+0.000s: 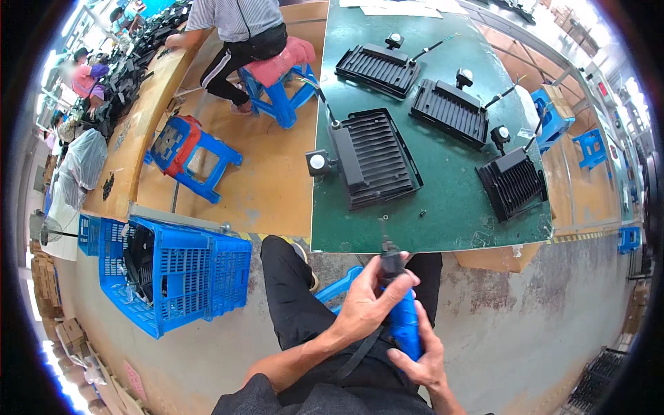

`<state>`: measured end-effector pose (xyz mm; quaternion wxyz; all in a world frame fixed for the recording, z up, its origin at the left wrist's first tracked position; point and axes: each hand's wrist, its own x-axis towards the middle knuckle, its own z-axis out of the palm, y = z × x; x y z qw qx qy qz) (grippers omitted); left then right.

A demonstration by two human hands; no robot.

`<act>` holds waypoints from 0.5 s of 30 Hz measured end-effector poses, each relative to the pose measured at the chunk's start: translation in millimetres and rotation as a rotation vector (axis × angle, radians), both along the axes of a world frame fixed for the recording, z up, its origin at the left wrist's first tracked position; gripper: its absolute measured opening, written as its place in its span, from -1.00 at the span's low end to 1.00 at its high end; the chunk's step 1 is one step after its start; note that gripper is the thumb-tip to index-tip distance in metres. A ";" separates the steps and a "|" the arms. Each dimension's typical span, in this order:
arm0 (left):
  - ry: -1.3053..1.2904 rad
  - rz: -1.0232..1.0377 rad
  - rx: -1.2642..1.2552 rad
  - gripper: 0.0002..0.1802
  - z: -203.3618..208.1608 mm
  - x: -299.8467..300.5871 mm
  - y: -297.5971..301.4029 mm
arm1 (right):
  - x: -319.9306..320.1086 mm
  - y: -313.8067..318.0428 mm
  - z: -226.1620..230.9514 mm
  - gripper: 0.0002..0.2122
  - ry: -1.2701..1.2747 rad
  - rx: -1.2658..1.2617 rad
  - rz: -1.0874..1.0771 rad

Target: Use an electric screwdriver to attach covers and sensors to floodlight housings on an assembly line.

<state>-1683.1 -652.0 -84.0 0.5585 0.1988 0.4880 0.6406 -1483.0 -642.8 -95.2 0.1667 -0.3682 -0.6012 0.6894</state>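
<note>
Dark shirt cloth [311,395] is showing closest, and just above it two hands are meeting over the person's lap around a blue-and-black power screwdriver [405,330]. The left hand [366,301] is curling about the tool's black front end, thumb and fingers wrapped on it; the right hand [425,353] is closing around the blue body lower down. Its thin tip is pointing away from the person, over the near edge of the green bench [456,232]. Four black finned lamps are lying up there: one on the left [373,159], two farther off [453,114] [377,69] and one toward the right edge [512,183]. Close to the near edge, a small dark screw [422,213] is sitting loose. Over to the left, a blue crate [207,277] is holding dark parts, and beyond it another person [242,34] is sitting on a blue stool [280,104] under a pink cover [282,63].
</note>
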 end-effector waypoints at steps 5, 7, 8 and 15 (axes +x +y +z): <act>-0.557 0.260 0.085 -0.52 -12.6 -18.0 -25.6 | -7.5 -8.3 12.2 -0.39 0.105 -0.039 0.320; -0.681 0.303 0.122 -0.51 -7.2 -28.8 -38.0 | -1.9 -6.3 10.9 -0.40 0.145 -0.083 0.370; -0.634 0.285 0.133 -0.50 -1.6 -32.1 -41.8 | -5.2 -5.2 11.1 -0.41 0.162 -0.131 0.393; -0.778 0.249 0.228 -0.50 13.3 -33.5 -51.7 | -8.3 -1.7 -2.1 -0.50 0.303 0.050 0.322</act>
